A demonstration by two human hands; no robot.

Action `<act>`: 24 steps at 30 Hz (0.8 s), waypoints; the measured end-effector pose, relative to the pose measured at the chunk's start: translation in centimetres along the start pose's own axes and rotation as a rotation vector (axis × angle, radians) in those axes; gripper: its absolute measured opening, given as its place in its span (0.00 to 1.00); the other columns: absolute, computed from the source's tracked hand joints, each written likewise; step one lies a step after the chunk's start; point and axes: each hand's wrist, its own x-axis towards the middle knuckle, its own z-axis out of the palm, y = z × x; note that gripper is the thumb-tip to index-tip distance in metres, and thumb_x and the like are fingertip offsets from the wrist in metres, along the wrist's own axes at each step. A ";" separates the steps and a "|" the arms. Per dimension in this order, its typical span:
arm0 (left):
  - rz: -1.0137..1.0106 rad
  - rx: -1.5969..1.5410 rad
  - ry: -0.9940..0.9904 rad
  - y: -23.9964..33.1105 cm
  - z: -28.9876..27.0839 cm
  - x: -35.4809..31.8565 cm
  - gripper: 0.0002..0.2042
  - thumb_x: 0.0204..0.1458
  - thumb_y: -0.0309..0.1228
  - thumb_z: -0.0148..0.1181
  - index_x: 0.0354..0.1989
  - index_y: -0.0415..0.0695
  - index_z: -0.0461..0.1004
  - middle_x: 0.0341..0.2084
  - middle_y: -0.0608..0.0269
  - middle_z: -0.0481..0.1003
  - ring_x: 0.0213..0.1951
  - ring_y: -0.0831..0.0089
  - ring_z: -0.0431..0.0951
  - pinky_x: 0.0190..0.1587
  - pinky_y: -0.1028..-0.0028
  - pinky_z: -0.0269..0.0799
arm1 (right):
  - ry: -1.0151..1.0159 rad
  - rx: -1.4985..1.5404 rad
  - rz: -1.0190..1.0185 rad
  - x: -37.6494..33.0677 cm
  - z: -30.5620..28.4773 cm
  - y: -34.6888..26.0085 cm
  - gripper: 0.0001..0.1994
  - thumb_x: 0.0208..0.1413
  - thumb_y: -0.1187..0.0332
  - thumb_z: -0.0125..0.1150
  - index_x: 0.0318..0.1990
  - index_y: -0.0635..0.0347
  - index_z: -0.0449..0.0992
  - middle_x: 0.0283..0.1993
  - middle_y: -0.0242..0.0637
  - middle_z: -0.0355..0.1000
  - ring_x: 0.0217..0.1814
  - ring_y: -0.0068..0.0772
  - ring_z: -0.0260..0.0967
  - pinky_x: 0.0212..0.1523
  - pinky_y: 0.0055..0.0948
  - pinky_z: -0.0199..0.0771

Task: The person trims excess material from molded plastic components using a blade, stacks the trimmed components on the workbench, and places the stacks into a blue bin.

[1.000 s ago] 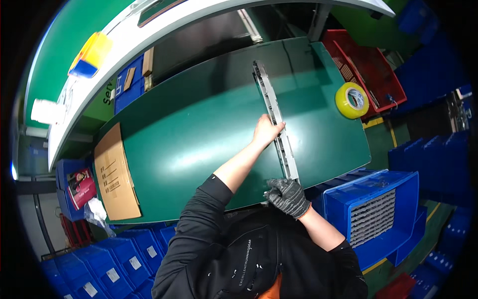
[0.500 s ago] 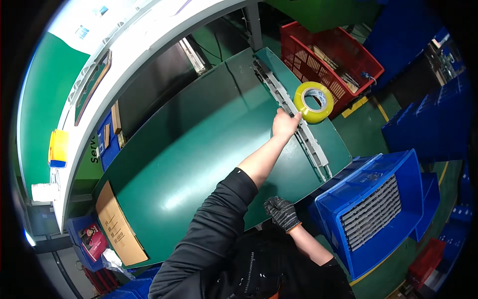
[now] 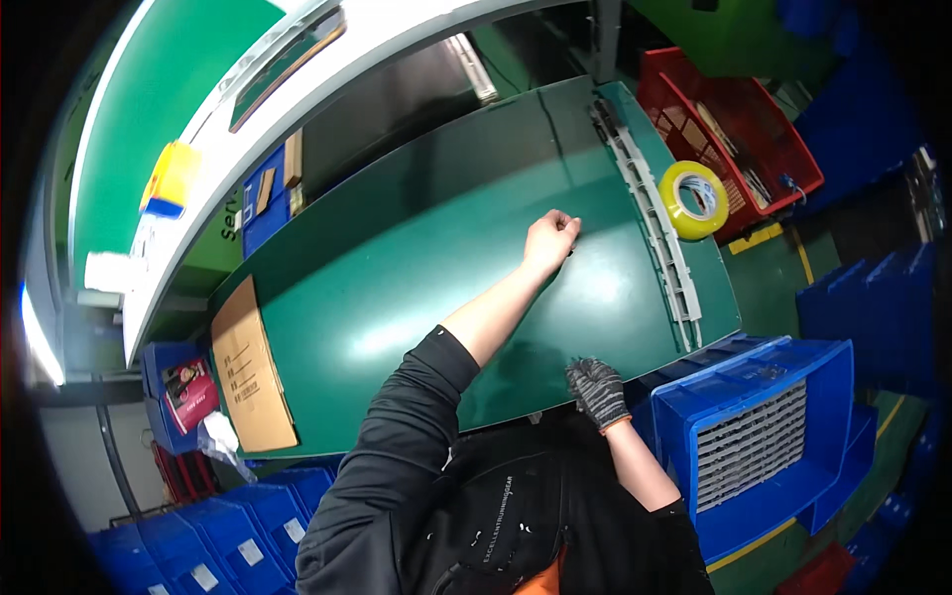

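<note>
My bare left hand (image 3: 552, 241) is over the middle of the green table (image 3: 476, 213), its fingers curled closed; whatever they hold, if anything, is hidden. A long grey slotted plastic strip (image 3: 654, 223) lies along the table's right part, apart from that hand. Against the strip's right side sits a roll of yellow tape (image 3: 677, 205). My right hand (image 3: 598, 394), in a dark grey knitted glove, is at the near table edge. Its fingers are loosely bent and slightly apart, with nothing visible in them.
A blue crate (image 3: 674, 416) holding stacked grey strips (image 3: 752, 446) stands at the right near corner. Beyond the tape is a red basket (image 3: 793, 149). Flat cardboard (image 3: 253, 372) lies on the table's left end. A curved white shelf (image 3: 372, 74) spans the far left.
My left hand has come away from the grey strip to its left. The view has shifted, so the table and crate sit differently. My right hand stays near the table edge.
</note>
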 end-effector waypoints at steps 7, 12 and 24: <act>-0.044 0.353 0.534 -7.7 -15.3 -3.3 0.11 0.47 0.37 0.53 0.28 0.41 0.72 0.26 0.52 0.75 0.34 0.58 0.75 0.38 0.65 0.69 | -0.034 0.106 0.160 0.1 0.3 -1.8 0.09 0.50 0.66 0.54 0.25 0.61 0.71 0.19 0.37 0.69 0.18 0.28 0.64 0.22 0.28 0.64; -0.192 0.468 0.661 -9.3 -22.3 -6.8 0.10 0.47 0.37 0.52 0.30 0.43 0.73 0.30 0.54 0.75 0.37 0.59 0.74 0.40 0.65 0.69 | -0.292 0.103 -0.002 -1.3 4.6 -10.2 0.06 0.49 0.69 0.57 0.29 0.63 0.73 0.22 0.37 0.71 0.20 0.26 0.66 0.22 0.24 0.65; -0.205 0.860 0.652 -13.1 -23.3 -12.5 0.09 0.46 0.32 0.48 0.30 0.42 0.73 0.32 0.54 0.74 0.37 0.62 0.75 0.37 0.67 0.72 | -0.545 0.003 -0.444 -6.0 13.9 -23.3 0.12 0.45 0.69 0.62 0.37 0.65 0.74 0.25 0.33 0.70 0.25 0.18 0.65 0.28 0.20 0.67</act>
